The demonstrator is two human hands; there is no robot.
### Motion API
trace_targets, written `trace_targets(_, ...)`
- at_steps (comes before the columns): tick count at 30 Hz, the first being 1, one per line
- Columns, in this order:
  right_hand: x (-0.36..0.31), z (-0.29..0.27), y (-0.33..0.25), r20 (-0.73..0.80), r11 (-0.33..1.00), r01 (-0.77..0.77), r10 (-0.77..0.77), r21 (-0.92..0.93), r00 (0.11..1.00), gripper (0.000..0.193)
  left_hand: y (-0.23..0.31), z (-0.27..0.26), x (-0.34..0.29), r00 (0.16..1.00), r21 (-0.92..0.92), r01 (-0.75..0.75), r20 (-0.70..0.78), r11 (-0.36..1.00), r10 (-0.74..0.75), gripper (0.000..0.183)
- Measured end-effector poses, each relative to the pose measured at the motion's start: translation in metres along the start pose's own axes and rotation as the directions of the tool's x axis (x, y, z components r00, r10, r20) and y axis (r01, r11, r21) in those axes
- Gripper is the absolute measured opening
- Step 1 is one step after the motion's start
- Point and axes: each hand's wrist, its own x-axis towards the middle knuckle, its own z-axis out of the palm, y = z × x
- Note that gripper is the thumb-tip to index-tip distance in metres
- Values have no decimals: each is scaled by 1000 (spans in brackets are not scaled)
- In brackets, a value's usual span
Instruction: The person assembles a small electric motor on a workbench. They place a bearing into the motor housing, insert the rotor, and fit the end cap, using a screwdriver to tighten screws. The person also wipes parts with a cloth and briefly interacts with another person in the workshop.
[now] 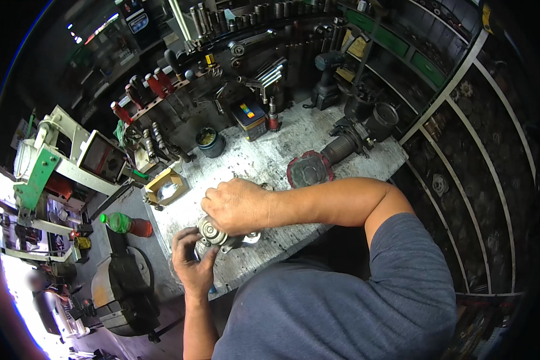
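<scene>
On the worn bench lies a silvery metal machine part (209, 229) with a round, ringed face turned up. My left hand (192, 264) is curled at its near left side, fingers and thumb at its edge. Above the part's far right side is my right hand (237, 207), closed, with its knuckles up. What the right fingers hold, if anything, is hidden beneath the hand. More of the metal part (251, 237) shows under my right wrist.
A small open carton (165, 188), a dark tub (210, 143) and a dark box (249, 122) stand beyond my hands. A reddish round part (309, 169) lies to the right. Leftward are a green-capped bottle (126, 224) and a bench vise (123, 294).
</scene>
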Motion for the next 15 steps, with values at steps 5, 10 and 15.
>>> trace_targets(5,1,5,3,80,998,-54,51,44,995,36,0,-9,3,995,53,-46,94,998,41,15)
trace_targets(10,3,1,5,53,996,89,-90,11,995,34,2,-4,0,997,157,-50,60,986,41,16)
trace_targets(15,4,1,8,191,999,-6,-3,48,982,33,-3,-1,2,999,-30,-43,-17,999,43,17)
